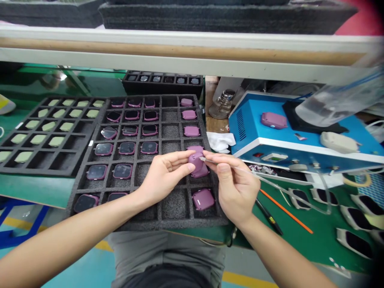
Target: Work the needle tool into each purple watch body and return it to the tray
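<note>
A foam tray (177, 204) sits at the center, with cases (149, 147) in rows in its cells. Another tray (51, 132) lies beside it at 9 o'clock, and a smaller tray (162, 84) lies behind it at 12. A shelf (180, 52) crosses above them. At 2 o'clock, a machine (258, 132) has a case (274, 120) on top and a cloth (220, 142) to its left. Over the tray's right side, the left hand (166, 176) holds a held case (198, 166), and the right hand (237, 188) pinches a tube (249, 172) against it.
</note>
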`<act>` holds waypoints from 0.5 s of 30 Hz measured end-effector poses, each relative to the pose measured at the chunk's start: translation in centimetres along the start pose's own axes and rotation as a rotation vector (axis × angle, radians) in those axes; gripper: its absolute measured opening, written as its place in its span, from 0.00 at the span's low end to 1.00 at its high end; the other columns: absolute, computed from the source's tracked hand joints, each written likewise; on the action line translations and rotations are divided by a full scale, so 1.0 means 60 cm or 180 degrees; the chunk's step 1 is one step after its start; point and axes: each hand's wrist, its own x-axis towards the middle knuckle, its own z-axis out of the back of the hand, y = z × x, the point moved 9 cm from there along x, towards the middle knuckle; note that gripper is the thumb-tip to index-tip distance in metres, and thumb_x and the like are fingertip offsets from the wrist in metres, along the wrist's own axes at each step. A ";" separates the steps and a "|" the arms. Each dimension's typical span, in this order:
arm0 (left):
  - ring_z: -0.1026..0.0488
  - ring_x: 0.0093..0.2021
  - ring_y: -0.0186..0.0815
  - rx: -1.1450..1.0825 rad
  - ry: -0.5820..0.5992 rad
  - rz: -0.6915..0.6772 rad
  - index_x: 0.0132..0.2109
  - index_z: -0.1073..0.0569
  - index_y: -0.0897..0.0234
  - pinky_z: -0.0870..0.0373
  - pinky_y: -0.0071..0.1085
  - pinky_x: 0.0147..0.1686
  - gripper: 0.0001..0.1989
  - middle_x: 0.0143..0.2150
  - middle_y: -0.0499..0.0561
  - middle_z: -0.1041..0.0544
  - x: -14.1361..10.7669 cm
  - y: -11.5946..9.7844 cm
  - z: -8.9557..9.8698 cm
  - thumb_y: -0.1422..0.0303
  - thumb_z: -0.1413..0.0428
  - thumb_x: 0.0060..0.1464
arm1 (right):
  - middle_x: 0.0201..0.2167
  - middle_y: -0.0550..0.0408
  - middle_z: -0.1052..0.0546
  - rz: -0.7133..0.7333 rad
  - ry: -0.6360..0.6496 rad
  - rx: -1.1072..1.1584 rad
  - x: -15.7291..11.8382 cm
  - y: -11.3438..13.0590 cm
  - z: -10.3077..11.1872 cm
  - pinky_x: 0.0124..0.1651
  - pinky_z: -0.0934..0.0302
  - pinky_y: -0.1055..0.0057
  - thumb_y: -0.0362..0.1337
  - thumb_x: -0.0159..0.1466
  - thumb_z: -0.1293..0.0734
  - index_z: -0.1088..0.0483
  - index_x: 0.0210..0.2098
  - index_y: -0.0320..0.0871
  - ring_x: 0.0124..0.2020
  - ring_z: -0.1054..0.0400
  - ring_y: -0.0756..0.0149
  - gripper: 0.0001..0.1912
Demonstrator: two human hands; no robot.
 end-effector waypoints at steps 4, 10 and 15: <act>0.19 0.57 0.49 -0.0008 -0.0005 -0.0004 0.54 0.18 0.65 0.25 0.43 0.61 0.22 0.55 0.58 0.16 -0.001 0.000 0.000 0.66 0.29 0.52 | 0.44 0.50 0.17 0.0023 0.0007 0.0030 0.000 0.002 -0.001 0.56 0.24 0.50 0.38 0.72 0.33 0.20 0.43 0.48 0.51 0.21 0.54 0.08; 0.19 0.57 0.48 -0.0044 0.0018 -0.0006 0.54 0.18 0.65 0.24 0.43 0.61 0.21 0.54 0.57 0.16 0.000 -0.001 0.000 0.67 0.29 0.52 | 0.45 0.49 0.17 0.0014 0.0012 -0.0051 0.000 0.003 0.000 0.55 0.23 0.50 0.39 0.72 0.33 0.20 0.43 0.47 0.51 0.21 0.54 0.09; 0.19 0.57 0.49 -0.0039 -0.0035 0.0018 0.53 0.17 0.64 0.25 0.45 0.62 0.22 0.54 0.57 0.16 0.000 -0.001 0.001 0.66 0.28 0.51 | 0.45 0.49 0.17 0.0024 0.0056 -0.0022 0.002 0.003 -0.003 0.55 0.23 0.50 0.39 0.72 0.34 0.20 0.43 0.47 0.51 0.21 0.55 0.09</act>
